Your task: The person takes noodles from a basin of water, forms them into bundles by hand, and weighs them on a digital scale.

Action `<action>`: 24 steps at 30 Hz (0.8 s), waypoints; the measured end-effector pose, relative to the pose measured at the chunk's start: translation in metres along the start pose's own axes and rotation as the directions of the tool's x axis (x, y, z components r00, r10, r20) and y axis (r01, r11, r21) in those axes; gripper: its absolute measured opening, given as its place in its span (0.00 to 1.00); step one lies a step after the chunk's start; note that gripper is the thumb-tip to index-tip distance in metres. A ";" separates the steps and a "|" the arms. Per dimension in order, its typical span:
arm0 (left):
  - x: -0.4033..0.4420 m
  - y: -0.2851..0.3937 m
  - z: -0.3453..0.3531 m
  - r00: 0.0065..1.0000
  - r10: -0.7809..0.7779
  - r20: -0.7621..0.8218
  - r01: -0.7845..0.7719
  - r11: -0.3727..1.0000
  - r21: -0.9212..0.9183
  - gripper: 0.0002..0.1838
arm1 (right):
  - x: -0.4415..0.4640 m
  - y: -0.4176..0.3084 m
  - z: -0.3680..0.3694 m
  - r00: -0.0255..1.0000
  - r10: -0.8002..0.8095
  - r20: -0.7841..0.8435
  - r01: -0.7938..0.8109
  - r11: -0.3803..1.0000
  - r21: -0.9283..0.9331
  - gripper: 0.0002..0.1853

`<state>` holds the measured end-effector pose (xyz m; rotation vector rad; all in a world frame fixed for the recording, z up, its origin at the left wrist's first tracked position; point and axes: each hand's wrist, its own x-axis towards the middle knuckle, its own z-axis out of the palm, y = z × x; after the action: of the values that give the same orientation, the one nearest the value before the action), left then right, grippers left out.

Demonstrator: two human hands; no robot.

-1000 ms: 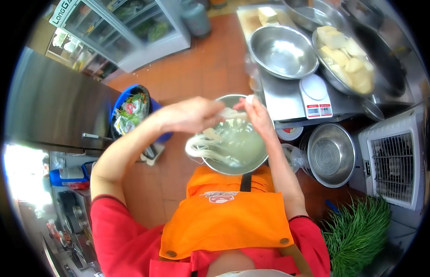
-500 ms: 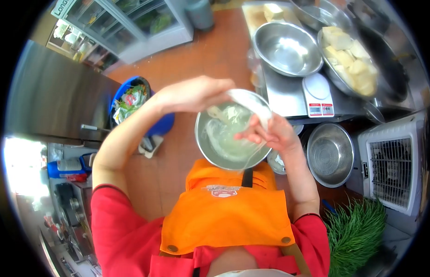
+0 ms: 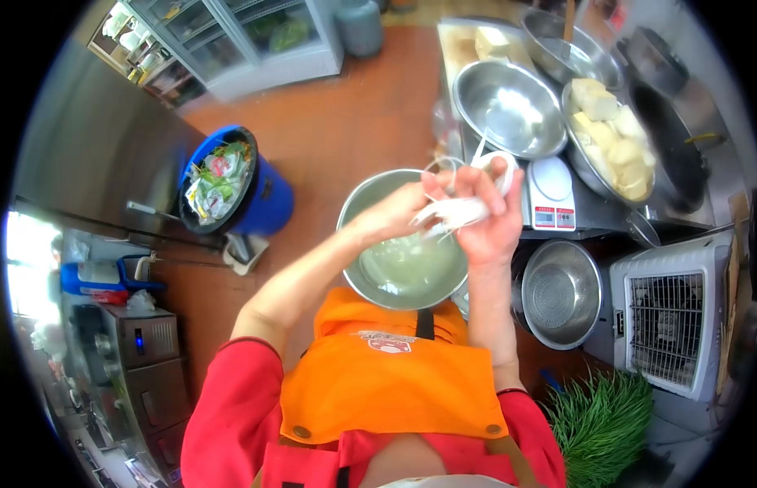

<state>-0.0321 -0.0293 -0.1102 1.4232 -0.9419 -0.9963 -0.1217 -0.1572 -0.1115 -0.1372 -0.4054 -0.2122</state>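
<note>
A bundle of white noodle-like strands [image 3: 460, 215] is held up over the right part of a steel bowl [image 3: 343, 232]. My right hand [image 3: 492, 232], palm turned up, has its fingers curled round the strands, and some loop over its top. Reaching across the bowl, my left hand [image 3: 403, 207] closes on the same bundle; its fingertips are partly hidden. Pale, cloudy liquid [image 3: 411, 264] fills the lower part of the bowl, which sits just in front of my orange apron [image 3: 386, 390].
At right, a counter carries a steel bowl [image 3: 508, 110], a white scale [image 3: 551, 191] and a bowl of pale blocks [image 3: 614, 150]. Below are a steel basin [image 3: 561, 293], a white slatted unit [image 3: 667, 317] and green stalks [image 3: 602, 427]. A blue bin [image 3: 268, 195] stands left.
The strands, stretched between both hands before, are now gathered in a bundle at my right hand. My left hand has moved right and down to it; the view has shifted slightly.
</note>
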 end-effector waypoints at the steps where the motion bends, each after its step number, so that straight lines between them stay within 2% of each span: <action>1: -0.001 0.003 0.002 1.000 0.011 -0.015 -0.011 1.000 0.020 0.16 | 0.002 0.002 0.002 1.000 -0.019 -0.018 0.019 1.000 -0.009 0.17; 3: -0.004 0.007 0.005 0.998 0.029 -0.049 -0.027 0.998 0.056 0.16 | 0.003 0.006 0.005 0.997 -0.056 -0.058 0.055 0.998 -0.027 0.17; 6: -0.007 -0.003 0.001 0.997 -0.006 -0.082 0.015 0.993 0.116 0.17 | 0.001 0.013 0.005 0.977 -0.168 -0.130 0.138 0.967 -0.215 0.18; 9: -0.011 -0.002 -0.001 0.994 -0.110 -0.017 0.109 0.992 -0.061 0.15 | 0.000 0.018 0.011 0.933 -0.330 -0.144 0.180 0.774 -0.607 0.15; 12: -0.012 -0.005 -0.011 0.980 -0.167 0.110 0.136 0.960 0.244 0.15 | -0.004 0.020 -0.010 0.918 -0.392 -0.062 0.069 0.310 -0.948 0.11; 13: -0.013 -0.001 -0.012 0.968 -0.206 0.143 0.146 0.926 0.347 0.16 | -0.006 0.018 -0.021 0.929 -0.367 0.040 0.088 0.116 -0.989 0.11; 15: -0.016 0.004 -0.012 0.960 -0.256 0.112 0.160 0.831 0.533 0.18 | -0.008 0.011 -0.043 0.942 -0.257 0.217 0.145 -0.272 -0.951 0.11; 16: -0.017 -0.001 -0.016 0.959 -0.262 0.104 0.147 0.779 0.609 0.18 | -0.010 0.010 -0.046 0.953 -0.256 0.164 0.073 -0.333 -0.940 0.12; 18: -0.022 -0.005 -0.023 0.970 -0.225 0.089 0.080 0.643 0.762 0.18 | -0.023 0.001 -0.070 0.986 -0.165 0.023 -0.038 -0.357 -0.933 0.10; 19: -0.024 -0.003 -0.025 0.982 -0.178 0.068 0.059 0.624 0.779 0.19 | -0.029 -0.003 -0.079 0.992 -0.118 -0.050 -0.091 -0.375 -0.923 0.09; 20: -0.025 -0.001 -0.027 0.990 -0.133 0.050 0.041 0.603 0.796 0.19 | -0.038 -0.004 -0.084 0.971 -0.087 -0.223 -0.238 -0.255 -0.937 0.11; 21: -0.024 -0.001 -0.028 0.995 -0.089 0.035 0.024 0.583 0.812 0.19 | -0.045 -0.006 -0.083 0.933 -0.007 -0.361 -0.360 -0.077 -0.930 0.12; 22: -0.021 -0.009 -0.030 0.995 0.075 0.066 -0.098 0.619 0.779 0.19 | -0.050 -0.007 -0.082 0.875 0.096 -0.474 -0.482 0.091 -0.872 0.14; 23: -0.017 -0.010 -0.031 0.996 0.069 0.064 -0.093 0.638 0.764 0.18 | -0.055 -0.008 -0.081 0.801 0.217 -0.559 -0.598 0.238 -0.765 0.16; 24: -0.013 -0.004 -0.028 0.996 0.063 0.062 -0.089 0.656 0.749 0.18 | -0.054 -0.007 -0.072 0.745 0.302 -0.595 -0.667 0.316 -0.675 0.21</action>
<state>-0.0098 -0.0080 -0.1124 2.0299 -1.5387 -0.5546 -0.1452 -0.1672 -0.1983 -1.2423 0.1980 0.2191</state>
